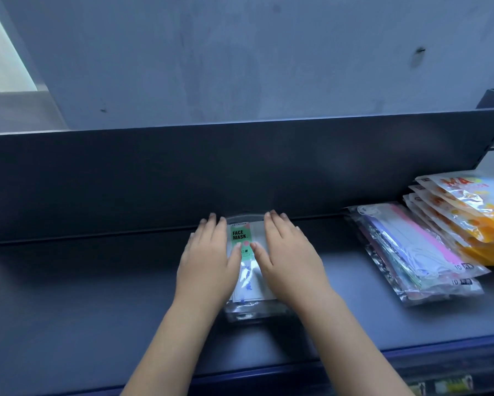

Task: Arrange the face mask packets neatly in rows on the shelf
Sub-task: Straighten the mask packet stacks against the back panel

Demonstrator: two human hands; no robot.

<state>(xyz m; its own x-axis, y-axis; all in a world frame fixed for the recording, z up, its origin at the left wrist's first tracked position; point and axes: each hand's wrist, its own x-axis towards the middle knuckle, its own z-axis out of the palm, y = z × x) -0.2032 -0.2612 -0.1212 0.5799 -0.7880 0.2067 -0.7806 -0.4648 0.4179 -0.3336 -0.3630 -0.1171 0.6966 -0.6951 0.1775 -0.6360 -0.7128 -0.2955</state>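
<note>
A clear face mask packet (pixel 247 270) with a green "FACE MASK" label lies flat on the dark shelf (pixel 83 295), its far end against the shelf's back panel. It looks like the top of a small stack. My left hand (pixel 208 261) rests flat on its left side. My right hand (pixel 288 255) lies flat on its right side. Both palms press down with fingers stretched toward the back panel. Neither hand grips the packet.
To the right lies a stack of clear packets with pink and white masks (pixel 414 252). Further right is a pile of orange-yellow packets (pixel 474 218). A tall dark back panel (pixel 183 178) runs along the rear; the shelf's blue front edge (pixel 354 361) is near me.
</note>
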